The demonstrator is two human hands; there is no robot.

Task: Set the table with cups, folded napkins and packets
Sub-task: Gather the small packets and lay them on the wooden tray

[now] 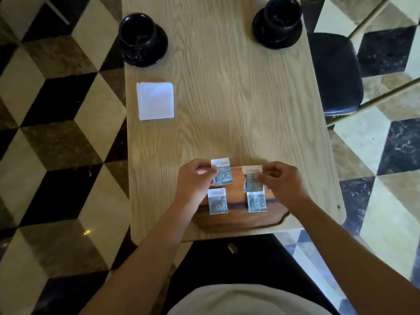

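Light wooden table (227, 98) on checkered floor (56, 155); left hand (195, 178) pinched one packet (223, 175), right hand (279, 180) pinched another packet (251, 178)

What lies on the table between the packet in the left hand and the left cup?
Only the napkin lies near that path, on the table's left side. The left hand holds its packet; the left cup is far.

A light wood-grain counter (227, 98) carries two black cups on black saucers, one at the far left (142, 39) and one at the far right (278, 22). A folded white napkin (155, 101) lies near the left edge. At the near edge sits a dark wooden tray (227, 220), with packets above it.
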